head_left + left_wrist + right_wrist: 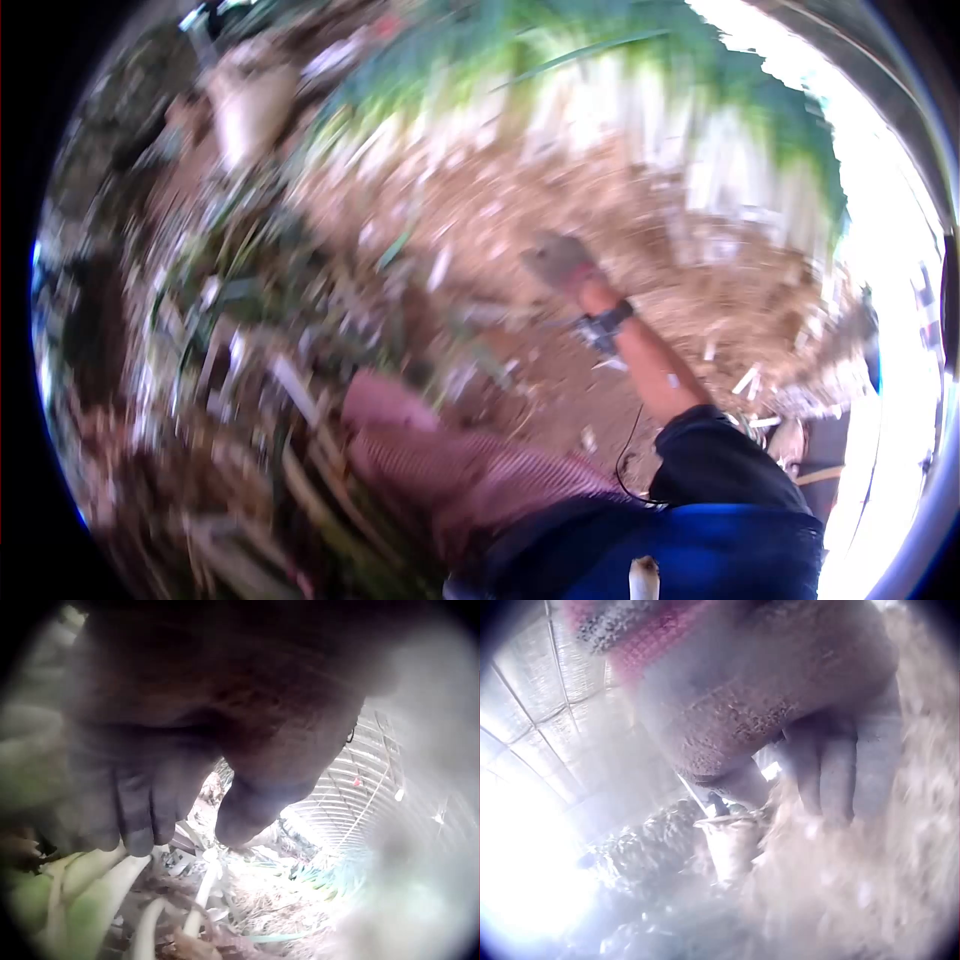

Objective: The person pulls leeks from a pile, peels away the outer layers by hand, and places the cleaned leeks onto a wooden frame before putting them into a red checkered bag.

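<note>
Two hands are at work over a bed of green-and-white stalks, though the head view is badly blurred. The right hand [560, 260] reaches out over bare brown soil [600, 230] scattered with scraps, just short of the standing row of stalks [640, 130]; its fingers [832, 772] hang down together toward dry straw, and I cannot tell whether they pinch anything. The left hand [172, 772] hovers just above a loose pile of cut stalks [97, 892], fingers [139, 810] bent downward with the thumb apart from them, gripping nothing that I can see. To my eye this is a reach toward the plants, and the coming move calls for closing on one stalk near its base. One pale bucket [731, 844] stands beyond the straw. The stalks are too many and too smeared to count.
</note>
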`<state>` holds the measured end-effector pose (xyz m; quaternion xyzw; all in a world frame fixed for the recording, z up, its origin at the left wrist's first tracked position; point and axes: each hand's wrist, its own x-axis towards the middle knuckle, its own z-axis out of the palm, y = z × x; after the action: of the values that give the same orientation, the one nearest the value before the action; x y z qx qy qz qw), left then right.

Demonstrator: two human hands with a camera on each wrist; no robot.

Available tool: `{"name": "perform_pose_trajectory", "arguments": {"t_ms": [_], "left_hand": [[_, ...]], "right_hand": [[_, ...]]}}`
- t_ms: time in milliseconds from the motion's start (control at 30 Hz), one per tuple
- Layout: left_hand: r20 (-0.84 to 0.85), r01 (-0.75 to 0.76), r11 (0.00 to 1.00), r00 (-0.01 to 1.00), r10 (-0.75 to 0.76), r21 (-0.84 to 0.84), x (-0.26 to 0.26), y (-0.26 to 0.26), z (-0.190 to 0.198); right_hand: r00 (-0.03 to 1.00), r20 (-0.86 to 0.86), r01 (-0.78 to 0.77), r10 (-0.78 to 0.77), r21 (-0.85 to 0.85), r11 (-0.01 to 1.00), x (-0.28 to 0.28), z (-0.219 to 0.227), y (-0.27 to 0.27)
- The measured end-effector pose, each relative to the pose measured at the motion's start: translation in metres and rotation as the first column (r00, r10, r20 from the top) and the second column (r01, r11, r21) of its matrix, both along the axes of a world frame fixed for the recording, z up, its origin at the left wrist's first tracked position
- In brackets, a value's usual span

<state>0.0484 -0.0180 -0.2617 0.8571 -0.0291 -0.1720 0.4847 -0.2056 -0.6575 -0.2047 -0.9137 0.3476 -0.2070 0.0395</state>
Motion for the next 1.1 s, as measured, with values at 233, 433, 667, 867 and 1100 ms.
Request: {"name": "perform_pose_trajectory", "arguments": {"t_ms": [233,433,667,867,1100], "left_hand": [[0.143,0.091,0.950,0.980,-0.139,0.299,-0.025,0.026,-0.045],[0.258,0.041,0.875,0.948,-0.187,0.483,-0.028,-0.025,0.023],[0.293,0.011,0.650,0.887,-0.356,0.760,-0.040,-0.057,0.019],[-0.099,0.239,0.473,0.948,-0.301,0.848,-0.035,-0.076,0.000],[-0.143,0.257,0.475,0.954,-0.264,0.841,-0.025,-0.076,-0.001]], "right_hand": [[0.871,0.062,-0.374,0.487,0.725,0.578,0.138,-0.012,0.182],[0.696,-0.203,-0.283,0.689,0.804,0.523,0.243,-0.048,0.294],[0.772,-0.282,-0.185,0.570,0.758,0.626,0.318,-0.070,0.367],[0.344,-0.538,-0.406,0.770,0.654,0.638,0.326,-0.125,0.369],[0.715,0.669,-0.699,-0.205,0.673,-0.241,0.370,-0.029,0.218]]}}
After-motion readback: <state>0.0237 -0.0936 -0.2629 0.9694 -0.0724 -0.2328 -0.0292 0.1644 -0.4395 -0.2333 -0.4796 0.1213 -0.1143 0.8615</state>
